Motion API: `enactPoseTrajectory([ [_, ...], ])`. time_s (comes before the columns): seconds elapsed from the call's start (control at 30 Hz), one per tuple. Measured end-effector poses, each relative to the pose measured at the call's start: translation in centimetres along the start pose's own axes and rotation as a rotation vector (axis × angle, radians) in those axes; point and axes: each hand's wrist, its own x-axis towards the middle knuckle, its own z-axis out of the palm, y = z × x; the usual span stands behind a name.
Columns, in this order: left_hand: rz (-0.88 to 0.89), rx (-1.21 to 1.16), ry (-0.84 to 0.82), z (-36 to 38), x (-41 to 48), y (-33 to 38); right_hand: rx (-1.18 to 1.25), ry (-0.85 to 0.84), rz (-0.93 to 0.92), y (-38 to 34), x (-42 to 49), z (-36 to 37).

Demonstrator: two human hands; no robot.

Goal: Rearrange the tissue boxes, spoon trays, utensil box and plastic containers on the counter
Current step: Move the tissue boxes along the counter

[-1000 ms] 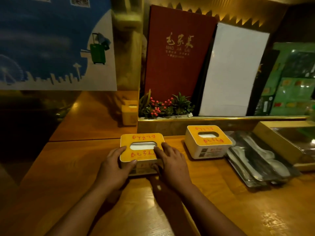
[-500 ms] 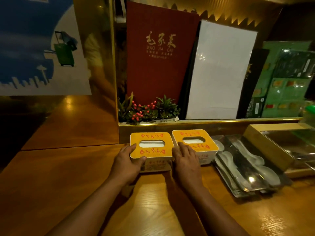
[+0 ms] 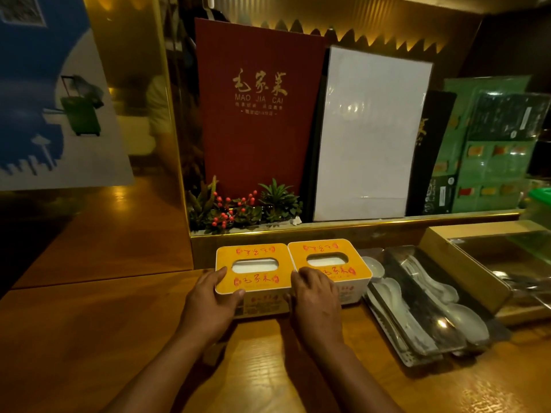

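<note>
1. One wooden counter (image 3: 89, 338), glossy, warm-toned grain.
2. Left hand (image 3: 208, 305): grasps the left tissue box at its near left corner, thumb on the lid, fingers curled round the side.
3. Left tissue box (image 3: 256, 280): rectangular, rounded corners, matte orange lid with an oval slot, pale walls. It stands on the counter at the gold ledge, touching its twin.
4. Right hand (image 3: 317, 302): bent fingers lie over the seam between the boxes; whether it grips cannot be told.
5. Right tissue box (image 3: 325, 248): same make, just beside the spoon trays.
6. Spoon trays (image 3: 417, 360): shiny metal, oblong, holding white glazed spoons.
7. Utensil box (image 3: 465, 269): wood frame, clear lid, far right.
</note>
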Motion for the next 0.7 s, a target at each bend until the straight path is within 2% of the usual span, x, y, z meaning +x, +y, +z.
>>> enactPoseTrajectory([
  [0.7,-0.022,-0.001,-0.011,0.45,-0.23,0.31,0.031,0.029,0.012,-0.06,-0.07,-0.05],
])
